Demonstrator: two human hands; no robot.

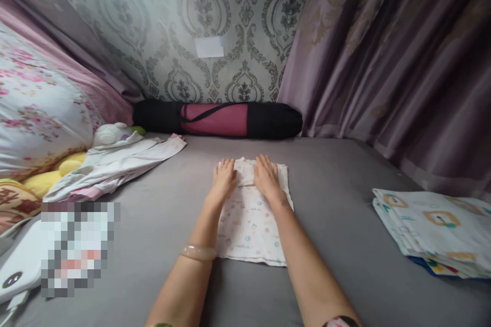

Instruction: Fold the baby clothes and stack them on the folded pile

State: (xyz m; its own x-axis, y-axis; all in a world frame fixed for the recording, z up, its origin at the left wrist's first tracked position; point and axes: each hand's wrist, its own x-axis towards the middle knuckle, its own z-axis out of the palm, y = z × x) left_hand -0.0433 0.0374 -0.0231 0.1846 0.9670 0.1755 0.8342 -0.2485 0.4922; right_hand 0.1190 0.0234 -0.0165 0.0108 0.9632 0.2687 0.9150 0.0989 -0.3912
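Observation:
A white garment (247, 230) with a small pastel print lies flat on the grey sheet, its far end folded over toward me. My left hand (225, 178) rests on the far left edge of the cloth, fingers stretched forward. On the far right part, my right hand (265, 176) lies palm down with its fingers extended. Both hands press on the fabric without gripping it. A pale bangle (198, 252) circles my left forearm. Parts of the cloth's far end are hidden under the hands.
Folded printed cloths (433, 225) are stacked at the right. To the left lie a crumpled white garment (126, 161), a floral pillow (38, 107) and a white device (23, 260) with a cable. A black and maroon long bag (215, 119) lies against the wall.

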